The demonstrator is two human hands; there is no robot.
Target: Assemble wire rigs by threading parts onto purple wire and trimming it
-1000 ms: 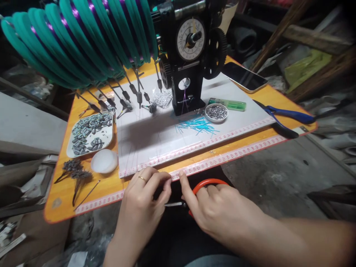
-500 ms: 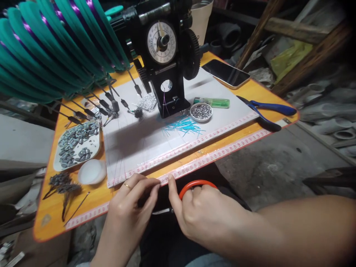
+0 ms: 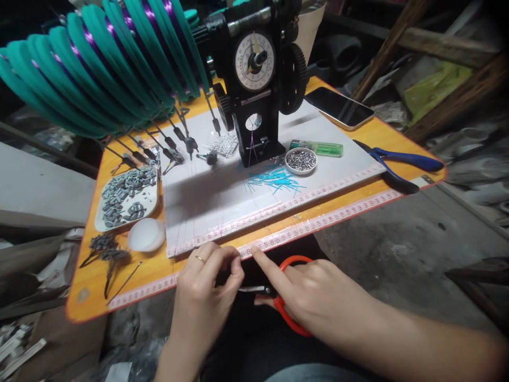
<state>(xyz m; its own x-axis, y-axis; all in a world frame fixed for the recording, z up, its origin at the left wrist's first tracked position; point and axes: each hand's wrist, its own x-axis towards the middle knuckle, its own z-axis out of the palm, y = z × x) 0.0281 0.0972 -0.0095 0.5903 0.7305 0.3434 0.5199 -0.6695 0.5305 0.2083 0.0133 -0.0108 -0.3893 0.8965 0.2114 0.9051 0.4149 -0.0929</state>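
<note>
At the table's front edge my left hand (image 3: 210, 286) pinches thumb and forefinger together over the pink measuring tape; whatever is between the fingertips is too fine to make out. My right hand (image 3: 310, 292) is closed around the red-orange handles of a pair of scissors (image 3: 292, 317). Its forefinger stretches out and touches the measuring tape (image 3: 310, 226) just right of my left fingertips. The scissor blades point left, below the table edge. Beyond the hands lies a pale board (image 3: 222, 204) with a second tape strip along its front and a heap of blue strands (image 3: 276, 180).
A black coil-winding machine (image 3: 256, 101) with a dial and teal wheels (image 3: 119, 69) stands over the board. Around it lie a dish of metal bits (image 3: 301, 161), a green cutter (image 3: 318, 148), pliers (image 3: 409, 159), a phone (image 3: 340, 107), a tray of grey parts (image 3: 157, 204) and a white cup (image 3: 146, 235).
The view has shifted, so the table sits further right and slightly higher. My right hand has turned, showing more of the scissors, with its forefinger still on the tape.
</note>
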